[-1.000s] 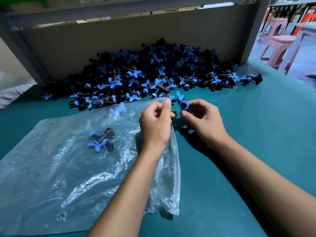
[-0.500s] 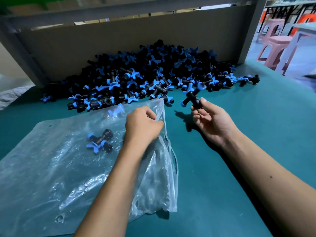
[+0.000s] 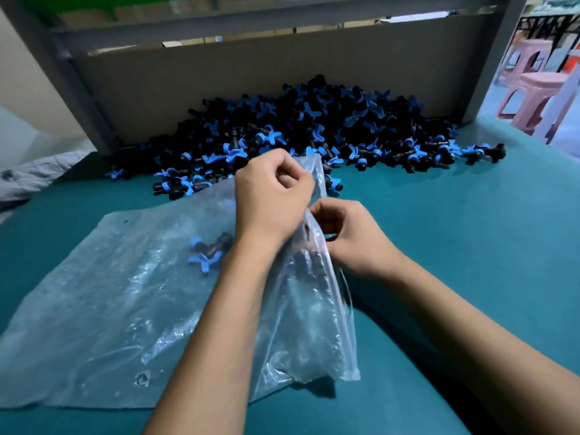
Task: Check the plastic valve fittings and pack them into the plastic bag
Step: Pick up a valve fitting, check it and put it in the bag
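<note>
A big pile of black valve fittings with blue handles (image 3: 314,130) lies at the back of the teal table (image 3: 455,230). A clear plastic bag (image 3: 110,309) is spread at the left, with one fitting (image 3: 207,249) inside it. My left hand (image 3: 270,199) pinches the bag's upper edge and lifts its mouth. My right hand (image 3: 351,237) is at that mouth with curled fingers round a fitting that is mostly hidden; only a dark shape and a blue sliver show behind the plastic.
A brown cardboard wall (image 3: 251,73) on a grey frame backs the pile. Pink plastic stools (image 3: 533,89) stand beyond the table's right corner. Grey fabric (image 3: 31,177) lies off the left edge. Bare teal surface extends to the right of my arms.
My right hand has carried the fitting from beside the pile down to the bag's mouth. My left hand has lifted the bag's edge higher.
</note>
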`<state>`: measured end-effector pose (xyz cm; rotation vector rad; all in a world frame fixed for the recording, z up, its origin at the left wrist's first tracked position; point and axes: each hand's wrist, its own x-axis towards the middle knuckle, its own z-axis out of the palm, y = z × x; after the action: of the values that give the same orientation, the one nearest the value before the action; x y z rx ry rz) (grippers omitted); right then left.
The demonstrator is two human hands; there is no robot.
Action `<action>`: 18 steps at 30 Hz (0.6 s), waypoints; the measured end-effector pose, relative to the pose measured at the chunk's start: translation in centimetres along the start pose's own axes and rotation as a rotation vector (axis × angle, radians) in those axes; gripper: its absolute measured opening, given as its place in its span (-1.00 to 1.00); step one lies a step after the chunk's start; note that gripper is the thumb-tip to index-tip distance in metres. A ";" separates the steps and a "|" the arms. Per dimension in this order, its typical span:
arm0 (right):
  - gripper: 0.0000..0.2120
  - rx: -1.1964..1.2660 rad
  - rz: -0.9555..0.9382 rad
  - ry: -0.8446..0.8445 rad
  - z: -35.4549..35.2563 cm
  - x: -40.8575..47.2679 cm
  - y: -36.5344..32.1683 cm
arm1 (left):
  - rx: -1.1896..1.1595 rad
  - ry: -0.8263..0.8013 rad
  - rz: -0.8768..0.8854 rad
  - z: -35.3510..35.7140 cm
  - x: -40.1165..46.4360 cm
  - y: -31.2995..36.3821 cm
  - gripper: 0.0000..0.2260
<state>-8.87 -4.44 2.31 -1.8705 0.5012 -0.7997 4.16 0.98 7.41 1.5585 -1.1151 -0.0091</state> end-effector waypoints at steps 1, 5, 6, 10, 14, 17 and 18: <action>-0.89 0.002 -0.011 0.001 0.9 0.3 -0.3 | 0.001 0.004 0.016 0.0 -0.1 0.2 -0.89; -0.84 -0.020 -0.029 -0.125 2.4 0.7 -0.7 | -0.021 0.020 0.038 0.5 -0.5 0.5 -0.88; -0.83 -0.041 -0.024 -0.079 2.4 0.8 -0.7 | -0.029 0.029 0.035 0.6 -0.5 0.4 -0.88; -0.80 -0.149 0.015 0.427 1.3 2.4 0.5 | -0.047 0.052 -0.020 1.2 -0.8 -0.7 -0.89; -0.76 -0.615 0.159 0.595 -1.4 4.9 3.1 | -0.042 0.010 -0.159 2.4 -2.1 -2.6 -0.87; -0.56 -0.963 0.172 0.288 -2.8 6.5 5.1 | 0.014 -0.007 -0.230 3.4 -3.2 -3.8 -0.89; -0.53 -0.988 0.171 0.205 -3.1 7.0 5.4 | 0.040 -0.007 -0.240 3.6 -3.4 -4.0 -0.91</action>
<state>-6.18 -13.15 0.36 -2.5804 1.3456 -0.6755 2.82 -0.01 1.26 1.7210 -0.9327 -0.1550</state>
